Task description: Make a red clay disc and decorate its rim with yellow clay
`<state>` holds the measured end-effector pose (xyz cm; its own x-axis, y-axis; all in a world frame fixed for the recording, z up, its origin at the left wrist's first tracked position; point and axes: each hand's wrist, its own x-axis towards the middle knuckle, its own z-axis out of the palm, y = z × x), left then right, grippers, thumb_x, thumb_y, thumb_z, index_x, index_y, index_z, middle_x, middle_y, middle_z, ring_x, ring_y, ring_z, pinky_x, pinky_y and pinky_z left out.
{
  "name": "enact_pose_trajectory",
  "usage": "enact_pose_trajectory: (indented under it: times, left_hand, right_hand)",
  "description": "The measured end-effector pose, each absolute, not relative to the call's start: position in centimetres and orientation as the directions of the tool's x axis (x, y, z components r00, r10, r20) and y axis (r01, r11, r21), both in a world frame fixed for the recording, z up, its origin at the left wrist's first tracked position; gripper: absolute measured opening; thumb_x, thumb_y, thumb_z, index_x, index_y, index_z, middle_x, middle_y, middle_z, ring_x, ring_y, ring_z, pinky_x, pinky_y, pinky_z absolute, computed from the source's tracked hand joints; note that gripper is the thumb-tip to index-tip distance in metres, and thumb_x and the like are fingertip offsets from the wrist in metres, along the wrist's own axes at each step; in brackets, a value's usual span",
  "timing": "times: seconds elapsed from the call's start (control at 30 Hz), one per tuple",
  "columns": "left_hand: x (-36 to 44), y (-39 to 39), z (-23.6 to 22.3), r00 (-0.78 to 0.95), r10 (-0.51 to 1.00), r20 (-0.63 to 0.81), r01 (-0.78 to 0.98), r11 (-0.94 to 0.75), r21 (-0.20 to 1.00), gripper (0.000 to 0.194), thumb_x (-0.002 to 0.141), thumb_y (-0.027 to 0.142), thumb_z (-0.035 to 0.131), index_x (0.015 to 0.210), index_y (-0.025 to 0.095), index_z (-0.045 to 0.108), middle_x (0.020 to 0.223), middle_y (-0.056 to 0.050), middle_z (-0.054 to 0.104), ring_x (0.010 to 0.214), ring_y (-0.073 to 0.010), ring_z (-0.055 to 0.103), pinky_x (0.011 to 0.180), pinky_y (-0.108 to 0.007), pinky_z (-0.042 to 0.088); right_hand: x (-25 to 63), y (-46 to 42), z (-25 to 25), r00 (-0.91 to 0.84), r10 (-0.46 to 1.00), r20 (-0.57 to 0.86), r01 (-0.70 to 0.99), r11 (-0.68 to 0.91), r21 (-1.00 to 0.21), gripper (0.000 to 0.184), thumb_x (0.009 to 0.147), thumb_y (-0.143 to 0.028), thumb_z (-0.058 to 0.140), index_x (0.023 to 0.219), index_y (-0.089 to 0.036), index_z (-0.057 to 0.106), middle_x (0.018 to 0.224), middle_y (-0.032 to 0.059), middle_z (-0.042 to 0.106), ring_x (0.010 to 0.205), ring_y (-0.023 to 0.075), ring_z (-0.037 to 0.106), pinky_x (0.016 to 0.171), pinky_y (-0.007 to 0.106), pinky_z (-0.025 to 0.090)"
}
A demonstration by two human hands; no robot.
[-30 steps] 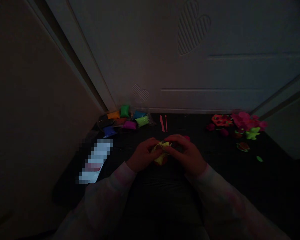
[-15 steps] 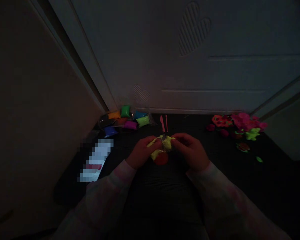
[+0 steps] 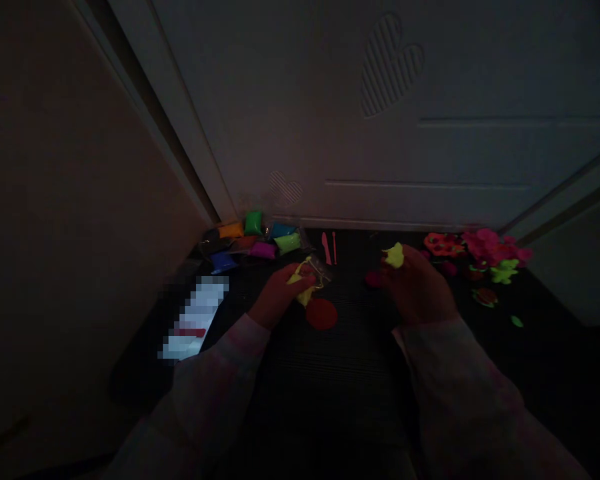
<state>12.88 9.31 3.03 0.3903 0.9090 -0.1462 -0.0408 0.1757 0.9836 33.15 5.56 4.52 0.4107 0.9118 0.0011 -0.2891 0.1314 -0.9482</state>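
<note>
In dim light my left hand [image 3: 279, 295] is closed on a clear packet of yellow clay [image 3: 305, 280], held just above the dark mat [image 3: 330, 373]. My right hand [image 3: 417, 287] is off to the right, its fingers pinched on a small lump of yellow clay [image 3: 395, 255]. Between the hands a flat red clay disc [image 3: 321, 313] lies on the mat. A small magenta piece [image 3: 374, 279] sits just left of my right hand.
Several coloured clay packets [image 3: 260, 239] are heaped at the back left, with two pink modelling tools [image 3: 329, 247] beside them. Finished pink, red and green clay shapes [image 3: 480, 253] lie at the back right. A white paper [image 3: 195, 320] lies left; a door [image 3: 380, 113] stands behind.
My hands were together on the yellow packet; now they have parted. The right hand has moved right with a torn-off yellow lump, and the red disc is uncovered.
</note>
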Motion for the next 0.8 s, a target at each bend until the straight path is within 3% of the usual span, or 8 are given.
enact_pose_trajectory:
  times: [0.1,0.2,0.27,0.37,0.5,0.63,0.8]
  left_hand:
    - [12.6,9.8,3.0,0.333,0.935,-0.125,-0.14,0.18,0.974,0.036,0.057,0.024,0.064,0.089,0.016,0.05,0.076,0.001,0.055,0.066,-0.0111,0.054,0.059,-0.025,0.042]
    - [12.6,10.0,3.0,0.312,0.945,-0.098,-0.183,0.161,0.97,0.038,0.055,0.02,0.065,0.09,0.015,0.05,0.076,0.001,0.054,0.069,-0.0109,0.055,0.061,-0.024,0.042]
    - [12.6,10.0,2.9,0.331,0.938,-0.102,-0.191,0.172,0.966,0.036,0.055,0.019,0.065,0.088,0.015,0.051,0.076,0.001,0.055,0.07,-0.0113,0.055,0.062,-0.023,0.042]
    - [12.8,9.8,3.0,0.362,0.922,-0.135,-0.195,0.217,0.956,0.033,0.056,0.019,0.065,0.086,0.014,0.052,0.076,-0.001,0.056,0.072,-0.0126,0.056,0.062,-0.024,0.043]
    - [12.9,9.4,3.3,0.417,0.892,-0.171,-0.184,0.268,0.946,0.036,0.057,0.019,0.064,0.09,0.014,0.05,0.078,-0.003,0.058,0.065,-0.0128,0.058,0.058,-0.026,0.045]
    - [12.9,9.1,3.7,0.471,0.868,-0.156,-0.156,0.257,0.954,0.039,0.058,0.02,0.063,0.093,0.016,0.048,0.076,-0.002,0.057,0.053,-0.0091,0.055,0.05,-0.023,0.044]
    - [12.9,9.1,3.5,0.488,0.867,-0.097,-0.154,0.195,0.969,0.037,0.058,0.02,0.062,0.092,0.015,0.048,0.075,-0.001,0.057,0.052,-0.0078,0.053,0.052,-0.023,0.043]
  right_hand:
    - [33.1,5.7,3.4,0.415,0.902,0.118,0.125,0.072,-0.99,0.019,0.066,-0.034,0.052,0.08,-0.021,0.05,0.074,0.0003,0.057,0.064,0.0126,0.054,0.057,0.027,0.043]
    - [32.0,5.7,2.1,0.187,0.97,0.157,0.554,0.028,-0.832,0.021,0.069,-0.032,0.05,0.085,-0.02,0.051,0.073,0.0019,0.059,0.065,0.014,0.054,0.061,0.03,0.042]
    - [31.2,5.7,1.5,0.048,0.99,0.131,0.696,0.061,-0.716,0.02,0.072,-0.03,0.045,0.088,-0.02,0.052,0.074,0.0029,0.06,0.066,0.0144,0.055,0.061,0.03,0.042]
    - [30.7,5.8,1.0,-0.051,0.984,0.173,0.799,0.144,-0.583,0.019,0.076,-0.03,0.041,0.086,-0.021,0.054,0.079,0.0041,0.061,0.074,0.0154,0.055,0.066,0.03,0.042]
    - [31.1,5.9,0.8,-0.055,0.966,0.254,0.861,0.174,-0.478,0.024,0.077,-0.032,0.04,0.089,-0.02,0.056,0.087,0.0062,0.059,0.082,0.017,0.054,0.071,0.031,0.042]
    - [31.2,5.9,0.7,-0.106,0.971,0.215,0.854,0.2,-0.481,0.028,0.075,-0.034,0.043,0.094,-0.018,0.055,0.089,0.0072,0.059,0.082,0.0173,0.054,0.072,0.031,0.042]
    - [30.6,5.9,0.7,-0.084,0.982,0.169,0.807,0.167,-0.566,0.029,0.074,-0.031,0.045,0.099,-0.017,0.05,0.091,0.0073,0.058,0.082,0.0168,0.055,0.07,0.03,0.044]
